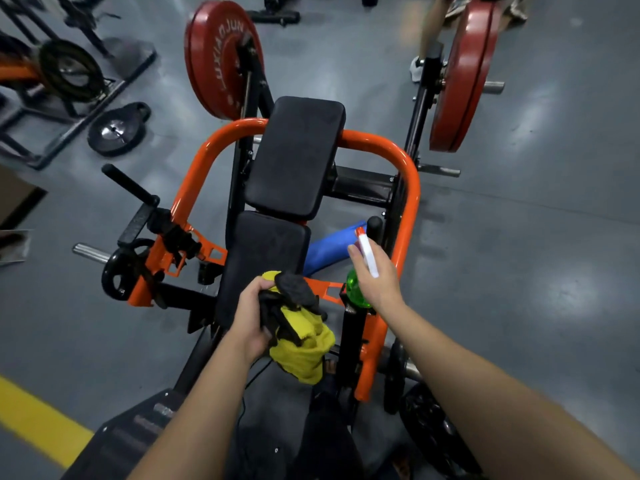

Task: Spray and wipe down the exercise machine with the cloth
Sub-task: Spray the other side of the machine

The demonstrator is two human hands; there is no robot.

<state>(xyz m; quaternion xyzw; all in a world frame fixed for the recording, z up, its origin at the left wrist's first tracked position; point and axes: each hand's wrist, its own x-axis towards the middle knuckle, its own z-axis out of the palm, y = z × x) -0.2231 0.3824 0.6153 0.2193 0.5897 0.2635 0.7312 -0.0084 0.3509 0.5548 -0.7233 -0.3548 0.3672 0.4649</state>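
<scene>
Machine (411, 195) fills the middle of my view, its long axis running from the near edge straight away from me. Its orange frame loops round two black pads set end to end, the seat pad (266, 258) nearer and the back pad (294, 157) beyond it, leaning a little rightward. A red plate (221, 60) hangs at the far left and another red plate (460, 74) at the far right. My left hand (252, 317) is curled tight round a bunched cloth (304, 348), yellow with a dark part on top, held at the near end of the seat pad; I cannot tell whether it touches the pad. My right hand (377, 278) grips the bottle (367, 254) just right of the seat pad, apart from the cloth. The bottle stands nearly upright in my view, with its green body low in the palm and its white neck rising to an orange tip that points away from me. A blue roll (329, 247) lies beside the seat pad. A black plate (117, 129) lies on the floor to the left, and a yellow line (34, 417) crosses the near left corner.
</scene>
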